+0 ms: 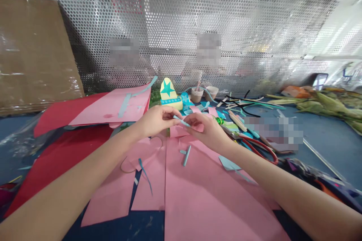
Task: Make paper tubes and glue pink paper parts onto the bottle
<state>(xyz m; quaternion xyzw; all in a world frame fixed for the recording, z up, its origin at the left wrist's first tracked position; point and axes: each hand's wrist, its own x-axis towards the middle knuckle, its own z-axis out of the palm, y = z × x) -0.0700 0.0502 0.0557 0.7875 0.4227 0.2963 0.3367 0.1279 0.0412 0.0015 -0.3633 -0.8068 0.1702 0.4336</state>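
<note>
A narrow light-blue paper strip (181,121) is stretched between my two hands above pink sheets. My left hand (158,119) pinches its left end between thumb and fingers. At the other end, the fingers of my right hand (207,130) are closed on the same strip. Below them, a small rolled light-blue paper tube (187,156) lies on the pink paper (203,188). A thin blue strip (145,177) curls on the pink sheets to the left. Behind my hands stands a pale-yellow paper cut-out (169,92) with a teal star and a dotted blue band.
Red-handled scissors (258,147) lie right of my right hand, near pipe cleaners (246,101) and a light-blue paper scrap (228,162). Two small pots (197,93) stand at the back. Red and pink sheets (102,107) are stacked left. Corn husks (330,105) lie far right; cardboard (36,56) leans back left.
</note>
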